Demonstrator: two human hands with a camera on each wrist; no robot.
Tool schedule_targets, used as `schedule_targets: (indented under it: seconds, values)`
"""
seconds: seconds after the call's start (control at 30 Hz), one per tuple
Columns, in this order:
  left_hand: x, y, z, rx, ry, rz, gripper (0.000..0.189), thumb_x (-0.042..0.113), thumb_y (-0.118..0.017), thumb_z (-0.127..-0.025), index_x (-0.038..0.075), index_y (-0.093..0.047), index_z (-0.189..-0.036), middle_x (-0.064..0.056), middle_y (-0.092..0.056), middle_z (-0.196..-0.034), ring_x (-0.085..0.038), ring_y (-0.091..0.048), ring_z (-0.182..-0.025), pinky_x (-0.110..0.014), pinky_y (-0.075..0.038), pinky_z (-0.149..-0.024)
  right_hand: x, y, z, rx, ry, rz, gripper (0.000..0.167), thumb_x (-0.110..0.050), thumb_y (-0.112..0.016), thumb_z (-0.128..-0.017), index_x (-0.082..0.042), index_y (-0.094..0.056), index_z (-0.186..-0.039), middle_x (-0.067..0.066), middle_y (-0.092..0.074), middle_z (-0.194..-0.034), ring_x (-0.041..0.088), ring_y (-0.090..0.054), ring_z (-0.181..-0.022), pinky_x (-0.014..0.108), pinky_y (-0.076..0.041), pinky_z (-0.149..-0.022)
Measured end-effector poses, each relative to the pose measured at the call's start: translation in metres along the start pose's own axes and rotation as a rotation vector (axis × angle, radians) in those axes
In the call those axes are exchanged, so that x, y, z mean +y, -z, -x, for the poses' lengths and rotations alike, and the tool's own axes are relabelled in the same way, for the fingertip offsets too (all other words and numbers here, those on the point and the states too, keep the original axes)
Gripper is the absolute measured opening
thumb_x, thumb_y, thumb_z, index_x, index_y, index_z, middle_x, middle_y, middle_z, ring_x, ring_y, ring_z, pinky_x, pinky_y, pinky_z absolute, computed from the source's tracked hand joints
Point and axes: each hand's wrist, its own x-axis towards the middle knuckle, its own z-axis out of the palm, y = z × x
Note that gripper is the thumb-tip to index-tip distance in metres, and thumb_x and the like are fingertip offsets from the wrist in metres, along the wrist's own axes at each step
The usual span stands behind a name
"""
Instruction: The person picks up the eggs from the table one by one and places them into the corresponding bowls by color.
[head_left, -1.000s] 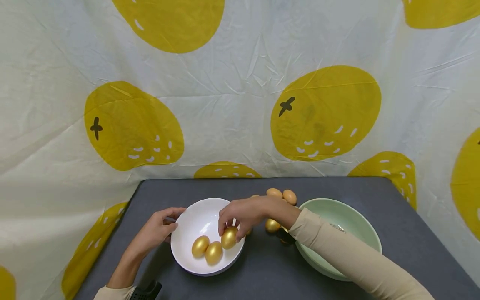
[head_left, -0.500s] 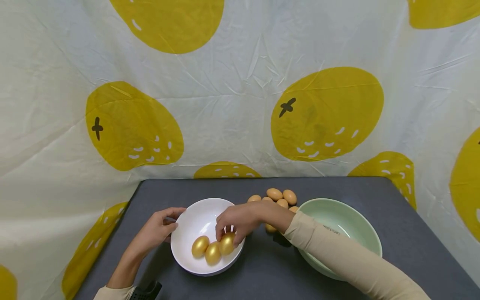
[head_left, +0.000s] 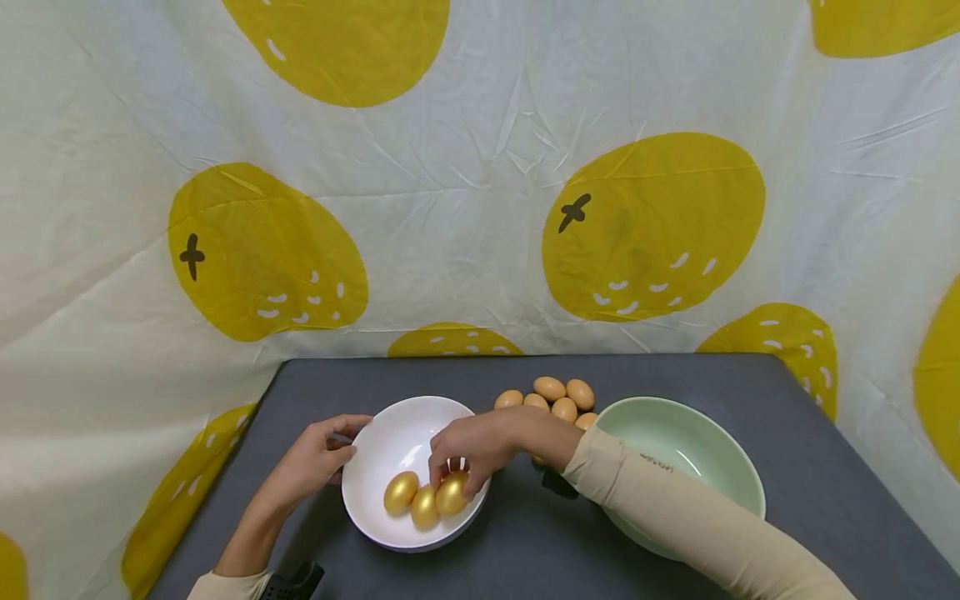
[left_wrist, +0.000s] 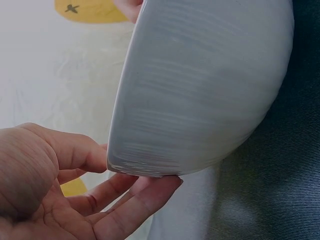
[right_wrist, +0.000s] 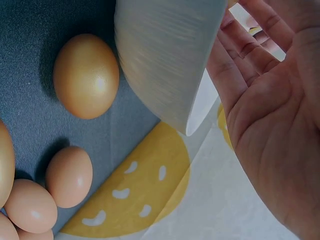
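A white bowl (head_left: 390, 429) on the dark table holds three golden eggs. My left hand (head_left: 311, 458) grips the bowl's left rim. In the left wrist view its thumb meets the rim while the fingers (left_wrist: 137, 210) press the outer wall. Reaching over the right rim, my right hand (head_left: 480, 443) has thumb and fingers around the rightmost golden egg (head_left: 451, 495). Against that egg lies another golden egg (head_left: 424, 509), and the third golden egg (head_left: 401, 492) sits to its left. In the right wrist view, the bowl's wall hides my right fingertips and the held egg.
Several brown eggs (head_left: 550, 388) cluster behind my right forearm. A loose golden egg (right_wrist: 86, 76) lies on the table beside the white bowl. The green bowl (head_left: 731, 446) stands at the right, partly under my right sleeve (head_left: 675, 500). A printed cloth (head_left: 465, 250) hangs behind the table.
My right hand has lowered the golden egg slightly left and down, in among the other two in the white bowl. The left hand has stayed at the rim.
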Motion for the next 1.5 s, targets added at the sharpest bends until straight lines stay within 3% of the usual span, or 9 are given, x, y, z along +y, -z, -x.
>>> schedule_targets:
  seconds: [0.2,0.6,0.83,1.03,1.27,1.5]
  values:
    - [0.0,0.0,0.0,0.007,-0.001,-0.004,0.045,-0.002,-0.06,-0.095,0.006,-0.06,-0.139,-0.018,-0.064,-0.115,-0.025,-0.069,-0.088,-0.044,-0.062,-0.064,0.001,-0.003,-0.003,-0.019,-0.024,0.021,0.036,-0.014,-0.083,-0.085,-0.018,-0.073,-0.119,-0.007,-0.062,-0.102,0.0,-0.058,-0.096,0.009,-0.045,-0.088]
    - [0.0,0.0,0.0,0.0,-0.022,0.005,0.044,-0.003,-0.059,-0.095,0.005,-0.06,-0.139,-0.018,-0.064,-0.114,-0.025,-0.069,-0.089,-0.045,-0.062,-0.064,0.001,-0.006,-0.005,-0.042,-0.048,0.038,0.035,-0.019,-0.084,-0.085,-0.017,-0.072,-0.118,-0.007,-0.064,-0.104,0.003,-0.06,-0.097,0.009,-0.044,-0.086]
    - [0.0,0.0,0.0,-0.016,-0.029,0.026,0.045,-0.002,-0.059,-0.096,0.004,-0.058,-0.141,-0.019,-0.064,-0.117,-0.026,-0.069,-0.09,-0.045,-0.062,-0.066,0.002,-0.008,-0.002,-0.042,-0.077,-0.018,0.031,-0.016,-0.082,-0.087,-0.015,-0.071,-0.116,-0.009,-0.068,-0.106,0.003,-0.062,-0.1,0.011,-0.046,-0.089]
    - [-0.002,0.0,-0.001,-0.015,-0.03,0.025,0.045,-0.001,-0.059,-0.096,0.004,-0.058,-0.141,-0.019,-0.064,-0.117,-0.027,-0.069,-0.091,-0.046,-0.062,-0.065,0.006,-0.003,0.006,0.003,-0.082,-0.098,0.029,-0.007,-0.077,-0.09,-0.013,-0.071,-0.117,-0.007,-0.07,-0.115,0.008,-0.066,-0.11,0.013,-0.05,-0.088]
    - [-0.003,0.0,-0.002,-0.001,-0.007,0.011,0.045,0.0,-0.06,-0.096,0.006,-0.058,-0.141,-0.018,-0.064,-0.117,-0.026,-0.068,-0.092,-0.044,-0.061,-0.064,0.011,0.005,0.021,0.083,-0.056,-0.179,0.027,-0.005,-0.072,-0.093,-0.006,-0.069,-0.119,0.004,-0.07,-0.119,0.019,-0.068,-0.111,0.023,-0.054,-0.092]
    - [-0.003,0.0,-0.002,0.005,0.0,0.003,0.046,-0.001,-0.06,-0.096,0.006,-0.058,-0.141,-0.018,-0.064,-0.117,-0.026,-0.068,-0.092,-0.043,-0.061,-0.064,0.015,0.011,0.037,0.162,-0.048,-0.215,0.025,-0.004,-0.07,-0.093,-0.013,-0.07,-0.117,-0.002,-0.069,-0.116,0.02,-0.069,-0.109,0.022,-0.054,-0.091]
